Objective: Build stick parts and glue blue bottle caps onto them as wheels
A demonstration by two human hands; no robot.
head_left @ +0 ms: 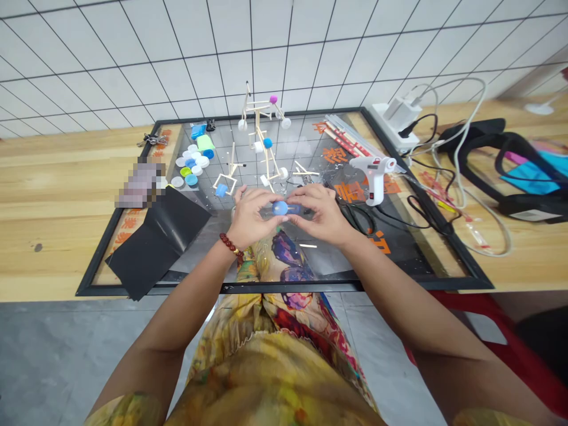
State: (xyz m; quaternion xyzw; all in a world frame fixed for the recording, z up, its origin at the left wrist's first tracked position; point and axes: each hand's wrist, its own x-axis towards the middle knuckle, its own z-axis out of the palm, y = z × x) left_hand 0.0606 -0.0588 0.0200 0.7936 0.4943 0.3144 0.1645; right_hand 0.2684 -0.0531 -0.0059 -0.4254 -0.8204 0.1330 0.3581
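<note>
At the centre of the frame, a blue cap (280,207) sits pinched between both hands above the glass tabletop (399,248). The left hand (249,218) grips its left edge, the right hand (320,214) its right. A small dark piece extends rightward from the cap under the right fingers.

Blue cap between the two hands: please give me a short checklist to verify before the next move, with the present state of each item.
1. Blue cap held by both hands: ok, left hand and right hand both touch it.
2. Grip firm: cannot tell.
3. Glue gun out of the hands: ok, it stands on the glass mat, right of the hands.
4. Glue gun hot: cannot tell.
5. Stick model apart from the hands: ok, it stands behind them.
6. Spare caps near: ok, at left rear.
</note>
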